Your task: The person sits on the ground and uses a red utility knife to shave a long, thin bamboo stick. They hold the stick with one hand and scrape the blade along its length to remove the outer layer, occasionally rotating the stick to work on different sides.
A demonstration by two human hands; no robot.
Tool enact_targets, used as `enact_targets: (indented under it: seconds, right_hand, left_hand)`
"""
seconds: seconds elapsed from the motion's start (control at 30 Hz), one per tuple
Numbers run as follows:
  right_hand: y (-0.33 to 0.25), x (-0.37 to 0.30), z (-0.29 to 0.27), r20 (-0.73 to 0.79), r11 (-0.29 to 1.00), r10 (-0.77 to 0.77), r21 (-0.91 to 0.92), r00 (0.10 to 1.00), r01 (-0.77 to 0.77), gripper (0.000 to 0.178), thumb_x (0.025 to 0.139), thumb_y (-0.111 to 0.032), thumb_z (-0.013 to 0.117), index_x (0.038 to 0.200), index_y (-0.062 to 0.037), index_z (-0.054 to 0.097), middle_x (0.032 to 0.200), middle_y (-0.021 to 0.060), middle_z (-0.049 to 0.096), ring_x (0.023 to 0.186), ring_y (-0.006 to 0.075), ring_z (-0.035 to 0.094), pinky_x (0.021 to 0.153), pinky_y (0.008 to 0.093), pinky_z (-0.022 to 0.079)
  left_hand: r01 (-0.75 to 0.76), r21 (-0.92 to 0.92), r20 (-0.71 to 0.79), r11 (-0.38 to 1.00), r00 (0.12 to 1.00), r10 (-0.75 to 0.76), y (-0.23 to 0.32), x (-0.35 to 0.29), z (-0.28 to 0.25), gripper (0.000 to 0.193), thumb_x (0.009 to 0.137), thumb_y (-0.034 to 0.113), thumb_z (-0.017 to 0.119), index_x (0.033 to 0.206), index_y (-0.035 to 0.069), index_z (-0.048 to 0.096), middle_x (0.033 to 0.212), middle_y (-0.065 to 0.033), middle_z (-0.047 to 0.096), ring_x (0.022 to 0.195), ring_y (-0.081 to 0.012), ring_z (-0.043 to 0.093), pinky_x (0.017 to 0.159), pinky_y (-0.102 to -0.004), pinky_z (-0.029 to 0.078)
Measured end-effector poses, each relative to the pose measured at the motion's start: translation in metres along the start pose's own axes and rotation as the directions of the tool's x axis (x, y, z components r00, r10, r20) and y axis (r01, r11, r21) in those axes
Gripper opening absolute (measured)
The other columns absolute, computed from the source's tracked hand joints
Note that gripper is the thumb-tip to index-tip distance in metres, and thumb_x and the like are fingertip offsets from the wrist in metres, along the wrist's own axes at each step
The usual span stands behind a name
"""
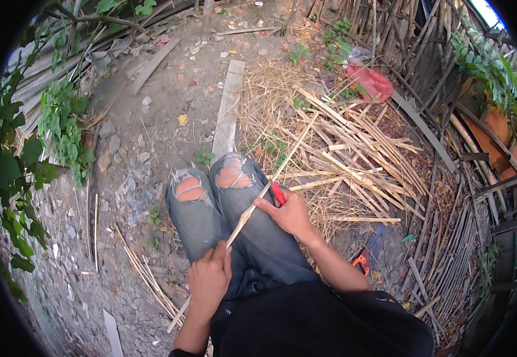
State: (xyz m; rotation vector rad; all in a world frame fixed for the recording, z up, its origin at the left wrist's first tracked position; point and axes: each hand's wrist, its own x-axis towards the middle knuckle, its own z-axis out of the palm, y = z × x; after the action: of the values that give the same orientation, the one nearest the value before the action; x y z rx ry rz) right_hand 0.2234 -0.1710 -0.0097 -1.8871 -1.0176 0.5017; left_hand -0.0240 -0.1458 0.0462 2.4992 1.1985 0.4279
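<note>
A long, pale bamboo strip (297,146) slants across my thighs, from beside my left forearm up to the heap of strips at the right. My left hand (209,276) is closed around its lower part. My right hand (288,214) grips a red-handled tool (278,194), with the thumb pressed near the strip. The tool's working end is hidden or too small to make out. Between my hands the strip looks wider and uneven, perhaps with a shaving lifting off. Under it are my knees in torn jeans (202,220).
At the right lies a heap of bamboo strips (353,154) over thin shavings (270,89). A saw (362,262) with an orange handle is near my right forearm. Several finished-looking strips (145,273) rest at my left. A board (228,107) lies ahead; a stick fence (413,41) stands behind.
</note>
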Motion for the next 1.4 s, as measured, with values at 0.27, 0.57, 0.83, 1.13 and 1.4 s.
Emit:
enact_targets:
  seconds: [0.27, 0.57, 0.83, 1.13, 1.4]
  right_hand:
    - [-0.015, -0.011, -0.009, 0.088, 0.966, -0.069, -0.244, 0.994, 0.089, 0.063, 0.088, -0.057, 0.078, 0.079, 0.0043, 0.067, 0.058, 0.0188, 0.057, 0.056, 0.035, 0.062, 0.06, 0.0468, 0.049]
    - [-0.024, 0.009, -0.03, 0.135, 0.915, -0.004, -0.4, 0.991, 0.058, 0.067, 0.1, -0.058, 0.058, 0.078, 0.0034, 0.07, 0.065, 0.0282, 0.064, 0.068, 0.0496, 0.067, 0.066, 0.0558, 0.053]
    - [-0.028, 0.017, -0.042, 0.204, 0.878, 0.034, -0.474, 0.978, 0.068, 0.068, 0.101, -0.06, 0.055, 0.078, 0.0015, 0.072, 0.069, 0.0303, 0.066, 0.073, 0.0494, 0.07, 0.067, 0.0555, 0.056]
    - [-0.036, 0.015, -0.043, 0.236, 0.881, 0.031, -0.465, 0.971, 0.085, 0.069, 0.101, -0.062, 0.054, 0.083, 0.0015, 0.073, 0.071, 0.0281, 0.068, 0.074, 0.0471, 0.071, 0.069, 0.0552, 0.057]
    - [-0.017, 0.027, -0.045, 0.19, 0.901, 0.016, -0.429, 0.982, 0.068, 0.069, 0.1, -0.062, 0.056, 0.077, 0.0009, 0.071, 0.061, 0.0267, 0.063, 0.064, 0.048, 0.066, 0.064, 0.0575, 0.051]
  left_hand:
    - [0.066, -0.12, 0.077, 0.991, 0.995, -0.057, -0.001, 0.015, 0.0, 0.026, 0.104, 0.024, 0.059, 0.088, 0.003, 0.064, 0.074, -0.0235, 0.069, 0.068, -0.0471, 0.067, 0.063, -0.0566, 0.052]
    - [0.079, -0.103, 0.097, 0.992, 0.993, -0.069, -0.001, 0.016, -0.004, 0.028, 0.104, 0.025, 0.06, 0.087, 0.003, 0.066, 0.072, -0.0233, 0.068, 0.069, -0.0468, 0.068, 0.063, -0.0563, 0.053]
    - [0.106, -0.086, 0.1, 0.991, 0.99, -0.097, 0.002, 0.015, -0.008, 0.025, 0.102, 0.024, 0.064, 0.09, 0.003, 0.069, 0.073, -0.0254, 0.067, 0.07, -0.0486, 0.066, 0.062, -0.0551, 0.051]
    - [0.081, -0.099, 0.1, 0.992, 0.992, -0.071, -0.005, 0.019, -0.004, 0.029, 0.104, 0.028, 0.06, 0.089, 0.004, 0.068, 0.071, -0.0225, 0.068, 0.067, -0.0462, 0.067, 0.062, -0.0557, 0.053]
    - [0.074, -0.063, 0.107, 0.995, 0.992, -0.067, -0.003, 0.019, -0.006, 0.029, 0.104, 0.029, 0.06, 0.09, 0.005, 0.069, 0.071, -0.0222, 0.069, 0.067, -0.0459, 0.067, 0.062, -0.0561, 0.053]
